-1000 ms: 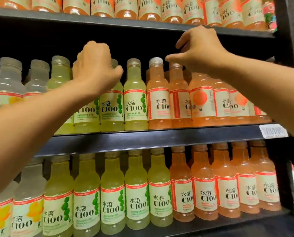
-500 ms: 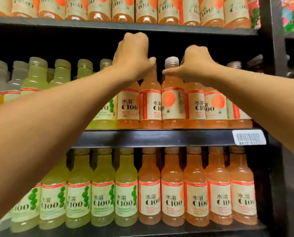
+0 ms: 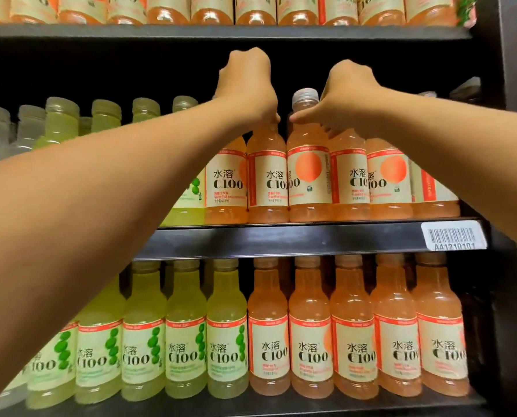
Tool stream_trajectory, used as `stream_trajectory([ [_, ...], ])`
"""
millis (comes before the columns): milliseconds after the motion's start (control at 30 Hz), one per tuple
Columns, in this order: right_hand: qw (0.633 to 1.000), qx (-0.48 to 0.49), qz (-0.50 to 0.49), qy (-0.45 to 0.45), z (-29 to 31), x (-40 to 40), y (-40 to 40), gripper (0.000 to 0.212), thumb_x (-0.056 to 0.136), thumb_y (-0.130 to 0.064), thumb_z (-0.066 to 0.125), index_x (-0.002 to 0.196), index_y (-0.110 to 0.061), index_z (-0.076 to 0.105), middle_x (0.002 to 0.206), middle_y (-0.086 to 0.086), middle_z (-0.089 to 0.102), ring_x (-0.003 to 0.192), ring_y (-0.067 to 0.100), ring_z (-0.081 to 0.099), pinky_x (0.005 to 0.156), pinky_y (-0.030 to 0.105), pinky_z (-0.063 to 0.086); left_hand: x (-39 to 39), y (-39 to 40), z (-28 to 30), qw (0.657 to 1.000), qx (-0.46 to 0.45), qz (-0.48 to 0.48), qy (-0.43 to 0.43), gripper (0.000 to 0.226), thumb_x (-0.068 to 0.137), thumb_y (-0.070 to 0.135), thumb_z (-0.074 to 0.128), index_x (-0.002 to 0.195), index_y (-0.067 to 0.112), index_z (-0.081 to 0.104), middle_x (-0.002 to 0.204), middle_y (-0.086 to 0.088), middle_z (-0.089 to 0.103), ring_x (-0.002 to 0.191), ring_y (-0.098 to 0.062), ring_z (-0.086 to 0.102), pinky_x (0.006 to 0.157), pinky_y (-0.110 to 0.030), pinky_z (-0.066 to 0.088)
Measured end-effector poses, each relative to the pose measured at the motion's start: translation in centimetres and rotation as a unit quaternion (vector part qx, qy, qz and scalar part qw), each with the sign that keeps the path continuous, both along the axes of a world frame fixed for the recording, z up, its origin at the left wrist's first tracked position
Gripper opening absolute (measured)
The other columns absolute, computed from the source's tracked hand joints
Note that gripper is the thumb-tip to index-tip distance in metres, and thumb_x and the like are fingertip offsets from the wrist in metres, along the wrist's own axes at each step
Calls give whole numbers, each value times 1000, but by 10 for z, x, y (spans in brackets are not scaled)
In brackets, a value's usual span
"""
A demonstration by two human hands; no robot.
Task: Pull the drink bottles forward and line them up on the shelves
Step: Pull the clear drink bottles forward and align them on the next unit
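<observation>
Orange C100 drink bottles stand in a row on the middle shelf. My left hand reaches in over the row and grips the top of one orange bottle; its cap is hidden under my fingers. My right hand grips the neck of another orange bottle, just right of a bottle with a clear cap that stands between my two hands. Green C100 bottles stand further left on the same shelf, partly hidden by my left forearm.
The bottom shelf holds a front row of green bottles and orange bottles. The top shelf carries more orange bottles close above my hands. A barcode tag sits on the middle shelf edge. A black upright bounds the right.
Both hands have moved onto the orange bottles and closed round their tops, the left hand coming over from the green bottles. The camera has shifted right and closer.
</observation>
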State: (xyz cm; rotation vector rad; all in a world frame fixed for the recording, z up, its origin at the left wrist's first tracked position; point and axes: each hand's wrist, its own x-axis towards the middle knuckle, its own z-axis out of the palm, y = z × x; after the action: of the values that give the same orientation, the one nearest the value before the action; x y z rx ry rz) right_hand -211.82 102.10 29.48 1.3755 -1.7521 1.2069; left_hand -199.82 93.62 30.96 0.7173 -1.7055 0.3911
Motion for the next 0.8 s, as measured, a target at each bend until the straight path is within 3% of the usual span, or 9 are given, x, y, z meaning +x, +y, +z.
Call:
stream_trajectory([
  [133,999,14,22,-19,-1,-3,1,50,74,-44,82,98,-3,66,84,14,71,70,23,72,72,39,62,7,7,4,997,64,-40,11,41,68,27,89,74,15,50,73,-1,52,71,-15,56,48,-23,37],
  [200,1000,12,20,-18,0,-3,2,49,75,-45,81,97,-4,66,84,12,71,69,22,71,70,37,62,10,11,6,992,115,-54,5,42,69,28,88,90,12,56,83,-4,61,80,-17,62,53,-23,44],
  [267,1000,4,1,-2,2,-3,4,48,73,-49,81,90,-7,65,81,9,70,65,18,69,58,30,57,12,13,6,989,134,-59,-8,42,71,27,87,95,11,57,85,-6,64,82,-18,66,65,-27,56],
  [333,1000,-2,-23,12,2,-3,6,48,70,-54,81,81,-10,63,73,6,69,60,16,68,50,26,51,11,14,4,988,134,-76,-4,40,71,27,88,91,10,57,83,-6,64,79,-21,68,69,-32,60],
  [467,999,4,-29,17,2,-2,4,49,70,-52,81,86,-8,67,72,8,71,62,18,72,66,32,61,11,13,-4,992,93,-88,-6,50,64,40,90,70,15,48,68,-2,56,61,-16,61,44,-27,46],
  [633,1000,18,16,-7,3,-3,6,41,81,-36,78,100,-2,65,83,13,71,64,18,71,54,24,56,11,12,-6,984,141,-109,-13,46,66,26,90,88,10,52,85,-11,64,75,-29,69,69,-40,61],
  [800,998,39,36,-34,3,-6,6,41,86,-31,74,113,-1,61,93,13,70,75,20,71,61,25,58,12,9,-8,982,141,-124,-9,43,69,24,88,90,10,53,80,-7,59,74,-27,67,57,-33,57],
])
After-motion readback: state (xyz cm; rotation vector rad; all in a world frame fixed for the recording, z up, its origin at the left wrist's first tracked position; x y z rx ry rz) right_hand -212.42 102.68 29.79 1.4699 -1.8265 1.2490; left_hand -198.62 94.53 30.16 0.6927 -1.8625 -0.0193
